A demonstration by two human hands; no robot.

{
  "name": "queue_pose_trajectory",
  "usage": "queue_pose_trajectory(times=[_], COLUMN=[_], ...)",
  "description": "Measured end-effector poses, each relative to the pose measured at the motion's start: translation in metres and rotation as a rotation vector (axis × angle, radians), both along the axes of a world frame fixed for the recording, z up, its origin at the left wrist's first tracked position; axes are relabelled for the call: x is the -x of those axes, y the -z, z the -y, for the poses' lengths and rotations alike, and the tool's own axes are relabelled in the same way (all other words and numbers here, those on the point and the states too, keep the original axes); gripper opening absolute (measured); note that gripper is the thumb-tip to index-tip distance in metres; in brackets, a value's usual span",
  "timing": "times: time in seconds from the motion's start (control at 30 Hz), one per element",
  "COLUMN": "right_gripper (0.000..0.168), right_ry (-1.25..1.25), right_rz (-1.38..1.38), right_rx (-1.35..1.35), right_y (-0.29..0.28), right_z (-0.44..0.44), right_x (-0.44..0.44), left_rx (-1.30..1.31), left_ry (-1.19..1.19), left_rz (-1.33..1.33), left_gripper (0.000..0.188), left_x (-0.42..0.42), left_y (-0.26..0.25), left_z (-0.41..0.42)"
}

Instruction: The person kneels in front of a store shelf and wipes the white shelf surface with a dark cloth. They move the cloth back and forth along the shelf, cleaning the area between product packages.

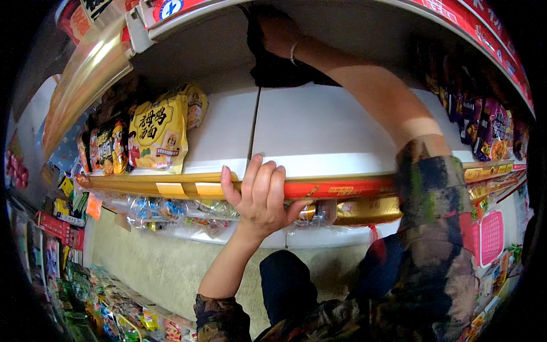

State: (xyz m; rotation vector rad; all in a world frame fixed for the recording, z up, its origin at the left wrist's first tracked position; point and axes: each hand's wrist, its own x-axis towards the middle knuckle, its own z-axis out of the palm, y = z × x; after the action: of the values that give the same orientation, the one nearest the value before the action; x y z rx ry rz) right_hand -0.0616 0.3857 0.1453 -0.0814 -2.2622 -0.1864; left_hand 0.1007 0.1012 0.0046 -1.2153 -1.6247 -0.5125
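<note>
My left hand holds the front edge of a white metal shelf. Its fingers lie over the edge and its thumb points right along the red part of the price rail. Deep under the shelf above, my right hand is on a black cloth, which is bunched on the back part of the shelf. Shadow hides most of the right fingers. A seam divides the white shelf surface. To the left stands a yellow noodle packet bearing writing.
Dark packets stand at the shelf's left end, purple packets at its right. Overhead runs the upper shelf's edge. Below are clear-wrapped goods and a gold box. A pink basket is at right.
</note>
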Motion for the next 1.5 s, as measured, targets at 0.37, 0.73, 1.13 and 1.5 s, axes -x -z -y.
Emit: queue_pose_trajectory(times=[0.37, 0.73, 1.13, 1.5], right_gripper=[0.050, 0.042, 0.031, 0.040], right_ry=[-0.277, -0.519, -0.500, -0.196], right_rz=[-0.234, -0.125, -0.087, -0.036], right_rx=[0.305, 0.026, 0.002, 0.116], right_y=[-0.013, -0.017, -0.033, -0.018], right_z=[0.123, 0.138, 0.125, 0.071], right_x=[-0.092, -0.141, -0.114, -0.044], left_rx=[-0.030, -0.018, -0.011, -0.013], left_ry=[0.012, 0.002, 0.030, -0.004], left_rz=[0.009, 0.020, 0.000, 0.006], left_gripper=[0.058, 0.059, 0.065, 0.062], left_x=[0.000, 0.004, -0.003, 0.004], left_y=[0.003, 0.007, -0.004, 0.005], left_z=[0.000, 0.004, -0.005, 0.002])
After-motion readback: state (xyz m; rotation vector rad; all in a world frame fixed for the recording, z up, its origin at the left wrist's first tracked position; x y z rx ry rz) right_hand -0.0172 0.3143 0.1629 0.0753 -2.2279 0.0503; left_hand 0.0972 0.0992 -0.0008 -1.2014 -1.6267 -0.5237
